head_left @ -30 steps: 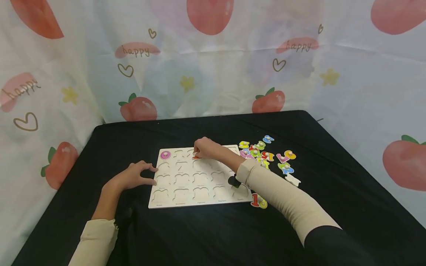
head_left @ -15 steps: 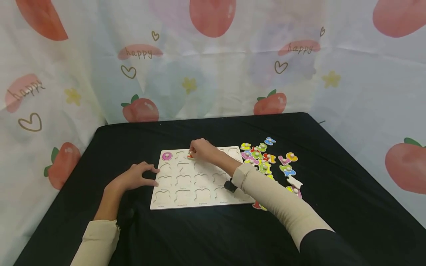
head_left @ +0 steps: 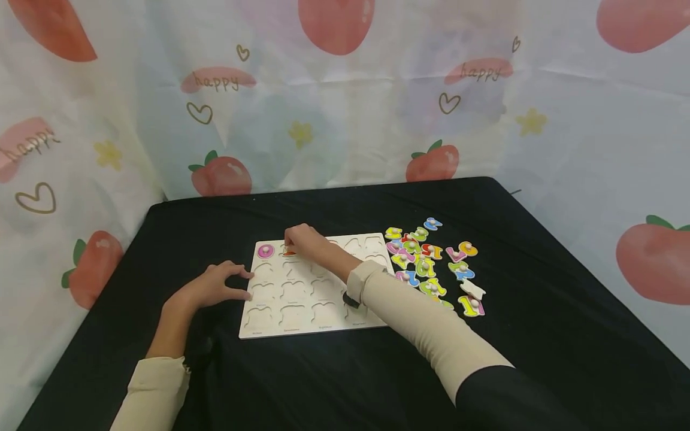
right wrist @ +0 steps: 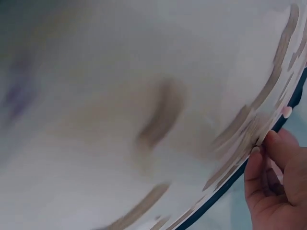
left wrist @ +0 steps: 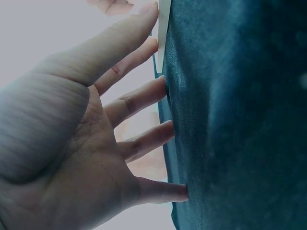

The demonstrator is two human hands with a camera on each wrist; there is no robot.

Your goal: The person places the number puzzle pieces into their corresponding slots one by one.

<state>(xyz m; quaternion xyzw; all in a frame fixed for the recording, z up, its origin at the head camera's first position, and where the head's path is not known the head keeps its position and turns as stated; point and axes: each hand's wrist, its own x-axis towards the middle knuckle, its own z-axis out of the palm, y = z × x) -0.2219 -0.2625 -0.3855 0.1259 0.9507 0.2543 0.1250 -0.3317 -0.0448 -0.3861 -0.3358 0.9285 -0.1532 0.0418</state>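
Observation:
A pale puzzle board (head_left: 308, 329) with rows of number-shaped recesses lies on the black cloth. My left hand (head_left: 218, 284) is at its left edge, thumb and index finger touching the rim. In the left wrist view the left hand's fingers (left wrist: 144, 98) are spread and fairly straight. Over the top row, my right hand (head_left: 306, 240) pinches a small red number piece (head_left: 289, 252) at the second recess; the fingers hide most of it. The pink round zero piece (head_left: 266, 251) sits in the top-left recess. The right wrist view shows the right hand's thumb and fingers pinched together.
Several knobbed number pieces (head_left: 424, 267) lie in a loose heap right of the board, some overlapping. One white piece (head_left: 472, 290) is face down there. The right forearm covers the board's lower right corner. A printed fabric backdrop (head_left: 345, 120) stands behind the table.
My right hand has moved left along the top row with the red piece, from about the third recess to the second. The left hand stays at the board's edge.

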